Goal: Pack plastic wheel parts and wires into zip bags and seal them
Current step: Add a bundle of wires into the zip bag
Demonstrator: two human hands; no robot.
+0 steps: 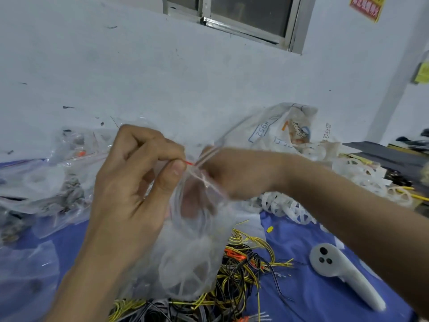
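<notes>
Zip bag [185, 252] is held up in mid-air over the bench, mouth at top between both hands, body hanging down just above the wires [241, 270] heap. One white spoked wheel [183, 275] sits at the bottom of it, visible thru the film. Can't tell if any wire is in yet; some pale loops show higher up inside, but they're too hazy to call. Left hand [134, 182]: thumb + forefinger pinch the bag rim right at the red zip strip [189, 162], other fingers curled in. Right hand [239, 175] is at the other side of the mouth, motion-blurred, fingers hidden behind the film, so can't tell if it grips the rim or reaches in. My read: it's the step at the mouth, either the last item going in or the start of the seal; mouth looks gaping, not closed. Next move needs both rim edges pulled taut + lined up, then a pinch run along the strip end to end, w/ nothing caught in the track. Around: loose wheels [285, 208] piled to the right near a printed sack [285, 129], filled bags [46, 187] stacked left, a white handle [343, 273] lying on the blue cloth [313, 298].
</notes>
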